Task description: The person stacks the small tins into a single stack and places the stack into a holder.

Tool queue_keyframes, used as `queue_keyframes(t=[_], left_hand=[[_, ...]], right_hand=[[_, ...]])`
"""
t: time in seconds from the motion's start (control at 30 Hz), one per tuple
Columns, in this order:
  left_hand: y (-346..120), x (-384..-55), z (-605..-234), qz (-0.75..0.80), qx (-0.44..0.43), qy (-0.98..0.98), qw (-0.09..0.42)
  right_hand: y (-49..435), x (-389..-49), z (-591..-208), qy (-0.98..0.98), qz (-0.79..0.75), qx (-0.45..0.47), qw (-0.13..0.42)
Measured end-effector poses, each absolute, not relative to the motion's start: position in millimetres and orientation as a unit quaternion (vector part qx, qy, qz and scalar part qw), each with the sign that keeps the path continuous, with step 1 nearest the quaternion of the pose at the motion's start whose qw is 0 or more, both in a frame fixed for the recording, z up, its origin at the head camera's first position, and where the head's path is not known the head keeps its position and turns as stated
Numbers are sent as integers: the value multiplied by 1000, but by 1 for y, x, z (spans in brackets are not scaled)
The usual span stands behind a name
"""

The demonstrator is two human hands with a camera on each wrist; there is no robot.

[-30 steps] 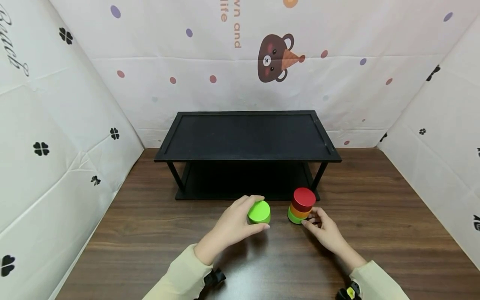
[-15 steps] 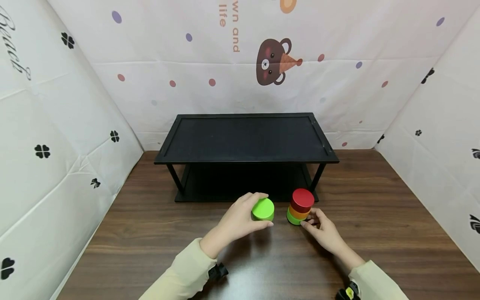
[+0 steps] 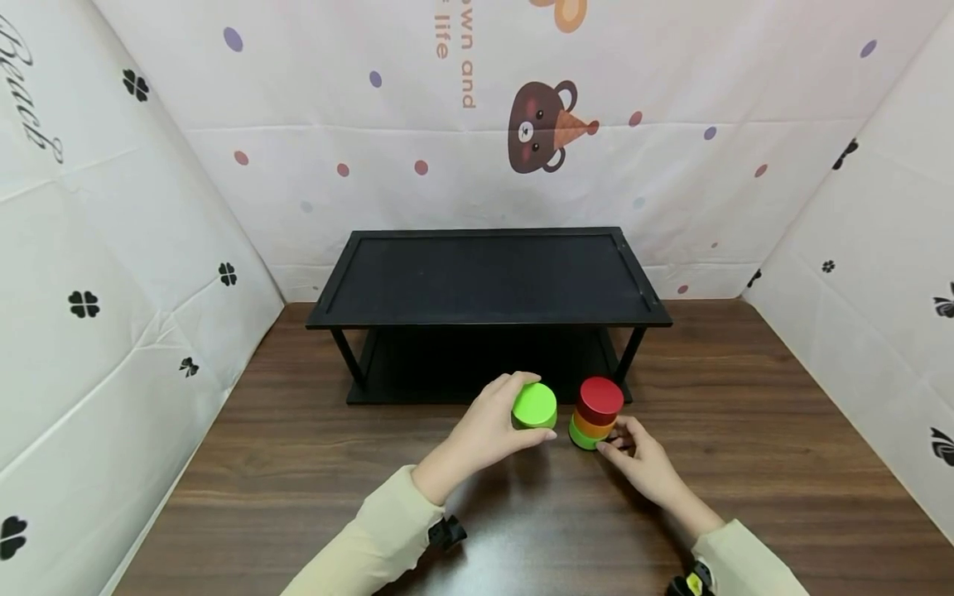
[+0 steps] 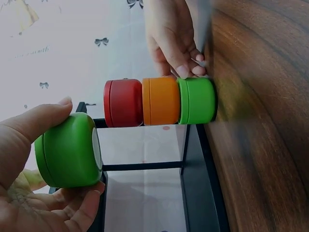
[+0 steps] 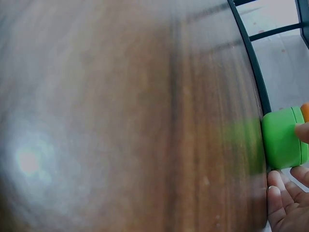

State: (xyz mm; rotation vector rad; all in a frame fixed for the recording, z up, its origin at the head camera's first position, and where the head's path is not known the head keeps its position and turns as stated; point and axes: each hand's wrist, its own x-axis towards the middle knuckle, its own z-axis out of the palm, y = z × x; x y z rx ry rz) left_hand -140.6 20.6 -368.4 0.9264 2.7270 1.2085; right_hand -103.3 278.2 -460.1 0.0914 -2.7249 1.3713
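My left hand (image 3: 488, 424) grips a small round green jar (image 3: 535, 404) between thumb and fingers, held above the table just left of a stack. In the left wrist view, this held jar (image 4: 70, 153) is level with the stack's top part and apart from it. The upright stack has a red jar (image 3: 600, 399) on top, an orange jar (image 3: 595, 425) in the middle and a second green jar (image 3: 585, 438) at the bottom. With thumb and fingertips, my right hand (image 3: 647, 465) holds the bottom green jar (image 5: 280, 140) from the right.
Behind the jars stands a black two-level rack (image 3: 484, 277), its lower shelf close to the stack. The brown wooden table (image 3: 298, 497) extends around it. White printed sheets (image 3: 313, 99) enclose the back and both sides.
My left hand has moved right and slightly up with the green jar, closer to the stack. My right hand and the stack have stayed in place, while the head view has shifted slightly.
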Motion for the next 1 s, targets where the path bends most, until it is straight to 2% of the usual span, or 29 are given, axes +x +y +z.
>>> queue_keyframes(t=[1.0], left_hand=[[39,-145,-373,418,275,866,-3]], right_hand=[[280,-104,-463,-890,453,19,45]])
